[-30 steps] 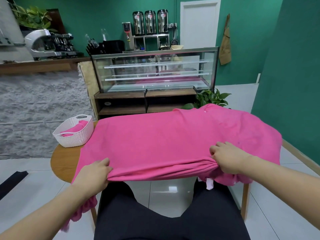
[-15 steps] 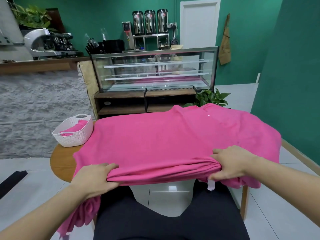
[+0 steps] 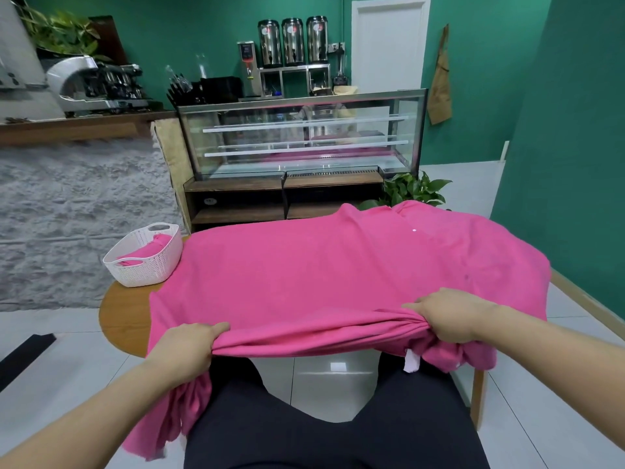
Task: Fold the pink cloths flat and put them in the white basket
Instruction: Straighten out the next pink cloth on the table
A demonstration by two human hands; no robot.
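A large pink cloth [image 3: 321, 275] is spread over most of the round wooden table [image 3: 123, 319]. My left hand [image 3: 184, 352] grips its near left edge, bunched, with the corner hanging down past my thigh. At the near right edge my right hand [image 3: 449, 316] grips a gathered fold, where a white tag [image 3: 411, 362] dangles. The white basket [image 3: 143, 255] stands at the table's far left and holds a folded pink cloth [image 3: 148, 250].
A glass display case [image 3: 301, 137] on a wooden stand is just beyond the table, with a potted plant [image 3: 412, 192] beside it. A green wall rises close on the right. My black-clad legs are under the table's near edge.
Both hands have drawn the near edge of the cloth toward me and slightly down. More cloth now hangs off the near left side.
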